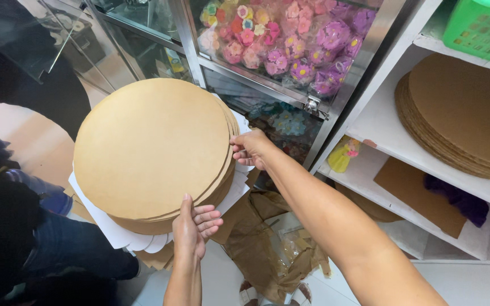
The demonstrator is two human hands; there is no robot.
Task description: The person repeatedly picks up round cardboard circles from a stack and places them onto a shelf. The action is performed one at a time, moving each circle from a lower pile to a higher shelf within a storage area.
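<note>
A stack of round brown cardboard discs (151,147) is held up in front of the person, tilted so its broad top face shows, with white sheets (117,235) of scalloped edge lying under it and poking out at the lower left and right. The left hand (193,226) grips the stack at its near edge, thumb laid up on the top disc and the fingers curled beneath the pile, so it is clamped on the discs. The right hand (250,148) holds the far right edge, its fingers pinched on the rim of the upper discs, closed on them as well. Below the stack, on the pale floor, lies crumpled brown paper with clear plastic wrapping (267,249). Behind the stack stands a glass-fronted cabinet (313,102) with a metal frame, and inside it are bundles of pink, purple and orange artificial flowers (290,39). To the right is a white shelf unit (381,122); its upper shelf carries another pile of round cardboard discs (460,119), the shelf beneath holds a flat brown cardboard sheet (418,195), a dark purple cloth (460,201) and a small yellow figure (341,156). A green plastic basket (480,28) sits at the top right. At the left edge are dark clothing and blue jeans (63,238) of someone close by.
</note>
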